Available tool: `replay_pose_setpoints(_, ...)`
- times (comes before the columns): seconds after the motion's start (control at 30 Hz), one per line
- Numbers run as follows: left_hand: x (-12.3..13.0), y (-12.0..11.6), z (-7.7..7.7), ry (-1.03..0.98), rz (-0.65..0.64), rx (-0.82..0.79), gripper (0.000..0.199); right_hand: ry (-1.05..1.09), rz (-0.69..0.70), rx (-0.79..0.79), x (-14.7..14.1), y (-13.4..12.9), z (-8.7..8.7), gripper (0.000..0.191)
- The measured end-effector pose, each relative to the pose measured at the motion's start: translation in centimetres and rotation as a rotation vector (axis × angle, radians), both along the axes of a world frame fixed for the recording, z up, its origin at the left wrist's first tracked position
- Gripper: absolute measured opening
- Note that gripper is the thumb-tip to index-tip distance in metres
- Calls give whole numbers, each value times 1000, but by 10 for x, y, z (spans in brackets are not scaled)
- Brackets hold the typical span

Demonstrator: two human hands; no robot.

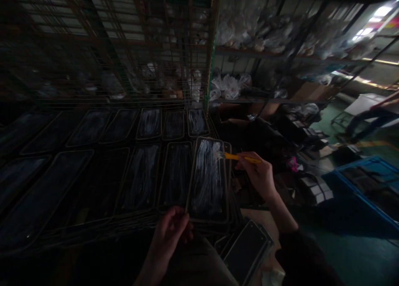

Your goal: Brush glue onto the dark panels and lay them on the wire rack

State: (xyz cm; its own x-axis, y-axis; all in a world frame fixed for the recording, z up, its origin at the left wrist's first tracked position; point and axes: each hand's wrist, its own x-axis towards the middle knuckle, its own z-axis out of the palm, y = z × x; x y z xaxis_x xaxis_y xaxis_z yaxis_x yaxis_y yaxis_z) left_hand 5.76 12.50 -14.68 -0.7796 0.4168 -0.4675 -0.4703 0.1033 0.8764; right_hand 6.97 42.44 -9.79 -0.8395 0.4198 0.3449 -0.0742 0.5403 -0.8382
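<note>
Nearest the lens, a trouser leg (202, 263) fills the bottom of the frame beside the left hand (171, 228), its thumb and fingers pinched on the lower left edge of a dark rectangular panel (207, 186). Rounded at the corners and framed by a paler rim, the panel lies on top of others at the right end of the near row — its long axis running away from the worker, its short near edge toward the lap. Whitish streaks follow that length, brightest toward the far end.

Closed around a yellow-handled brush (241, 157), the fingers of the right hand (258, 173) hold it from the right side. The brush lies across the panel's length, its handle pointing right and its bristles (219, 155) pointing left, meeting the streaked face near the far right corner.

Two rows of similar panels (140, 176) stretch off to the left, several bearing streaks of their own. More dark panels (246, 250) lie at a slant on brown board (266, 219) below the right wrist. Behind stand a wire rack (208, 70) and shelves (262, 53) loaded with plastic bags (230, 84); at right — a blue bin (358, 215) and, farther off, another person's legs (370, 119).
</note>
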Motion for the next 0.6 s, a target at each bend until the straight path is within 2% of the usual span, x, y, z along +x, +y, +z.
replay_pose_setpoints(0.13,-3,0,-2,33,-56,-9,38,41,-9,196,-34,13,-12,24)
replay_pose_setpoints(0.2,-4,0,0,40,-68,-16,38,36,17,249,-41,11,-16,24)
replay_pose_setpoints(0.27,-4,1,2,18,-58,-15,38,5,65,278,-35,5,-14,23)
replay_pose_setpoints(0.33,-4,2,4,-17,-31,15,40,-70,136,283,-19,-3,-4,21)
replay_pose_setpoints(0.43,-7,2,4,-85,-34,104,44,-171,187,161,10,-13,16,20)
replay_pose_setpoints(0.53,-14,2,9,-192,-87,222,40,-74,-6,25,28,-20,25,21)
replay_pose_setpoints(0.6,-21,2,20,-259,-113,334,35,-2,-170,14,31,-23,17,25)
